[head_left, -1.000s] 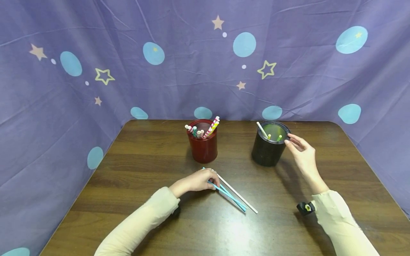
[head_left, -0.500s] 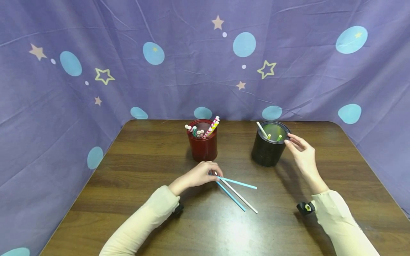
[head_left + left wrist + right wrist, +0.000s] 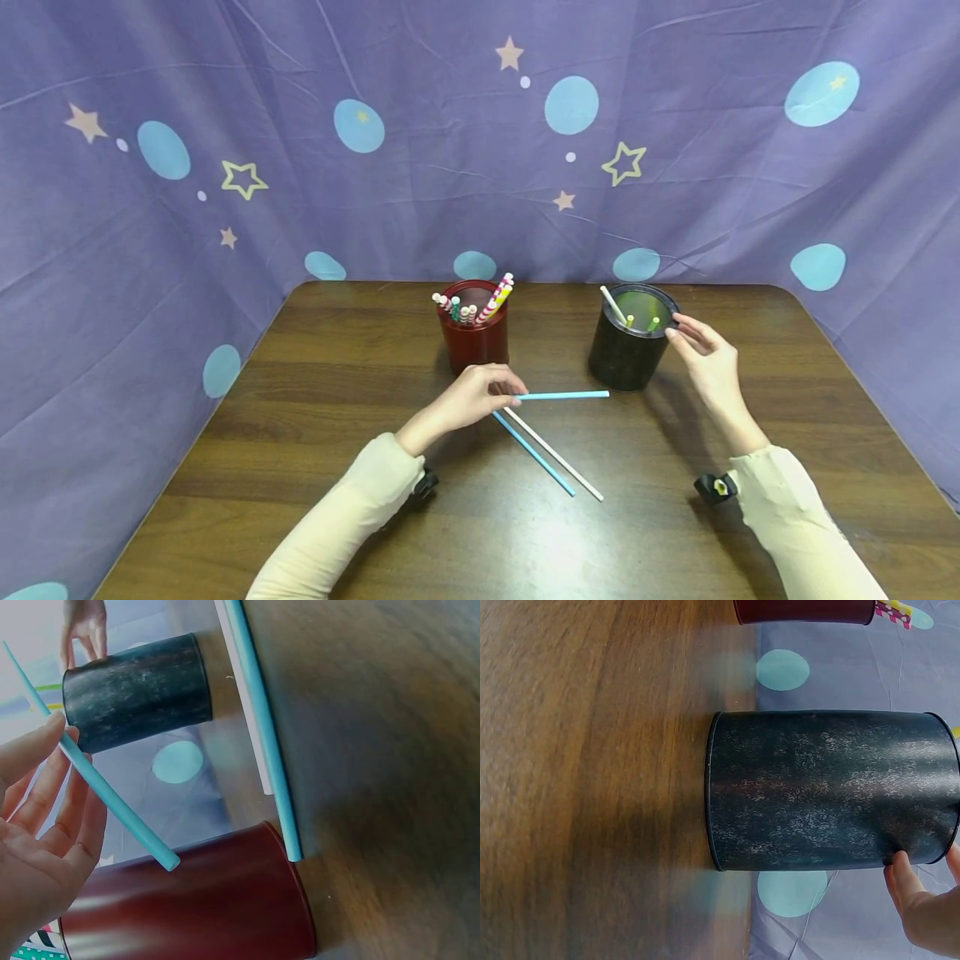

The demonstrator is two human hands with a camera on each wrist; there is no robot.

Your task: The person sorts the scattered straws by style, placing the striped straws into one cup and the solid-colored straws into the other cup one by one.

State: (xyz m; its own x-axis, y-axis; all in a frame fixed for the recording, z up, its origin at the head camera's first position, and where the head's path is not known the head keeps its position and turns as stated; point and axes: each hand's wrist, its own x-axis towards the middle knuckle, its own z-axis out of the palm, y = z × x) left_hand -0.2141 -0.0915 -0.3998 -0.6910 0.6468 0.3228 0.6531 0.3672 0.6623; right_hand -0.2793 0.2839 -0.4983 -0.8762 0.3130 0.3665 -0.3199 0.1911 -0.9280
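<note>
In the head view, my left hand [image 3: 476, 396] pinches a light blue paper straw [image 3: 566, 395] between thumb and fingertips. The straw points right, raised above the table. Below it, a second blue straw [image 3: 534, 454] and a white straw [image 3: 555, 456] lie on the wood. My right hand [image 3: 708, 354] touches the right side of a black can [image 3: 626, 358] near its rim, with fingers fairly straight. That can holds a white straw [image 3: 613, 306] and two with yellow and green. In the left wrist view, the held straw [image 3: 120, 804] slants across the fingertips.
Behind my left hand stands a red can [image 3: 480, 342] with several patterned straws [image 3: 495, 298]. A brown wooden table [image 3: 315, 417] carries everything. A purple curtain [image 3: 420, 200] with stars and blue ovals hangs behind and at the sides.
My left hand has lifted one blue straw off the table and moved it up and away, swinging it nearly level. The other two straws stay down. My right hand has kept still.
</note>
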